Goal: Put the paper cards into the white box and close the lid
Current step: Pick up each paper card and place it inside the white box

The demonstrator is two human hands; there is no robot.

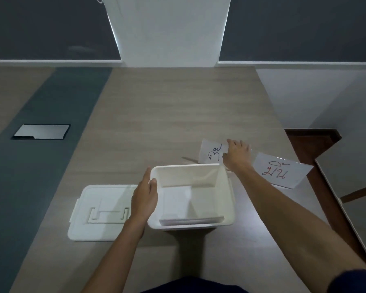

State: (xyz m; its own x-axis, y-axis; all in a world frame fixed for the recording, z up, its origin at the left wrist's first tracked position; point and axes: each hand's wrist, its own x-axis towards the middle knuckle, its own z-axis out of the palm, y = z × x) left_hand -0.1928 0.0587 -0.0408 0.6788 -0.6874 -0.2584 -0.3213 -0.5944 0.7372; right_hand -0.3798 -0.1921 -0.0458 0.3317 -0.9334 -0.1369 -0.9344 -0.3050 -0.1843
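The white box stands open on the table in front of me, with white paper cards lying on its bottom. My left hand rests against the box's left wall, thumb on the rim. Its white lid lies flat on the table to the left. Behind the box's right corner, my right hand grips a paper card with dark writing, lifted off the table and tilted. Another card with red and blue writing lies flat at the right, near the table edge.
The wooden table has a dark strip on the left with a metal cable hatch. Its right edge runs just past the flat card; a chair or second surface stands beyond it. A wall rises behind.
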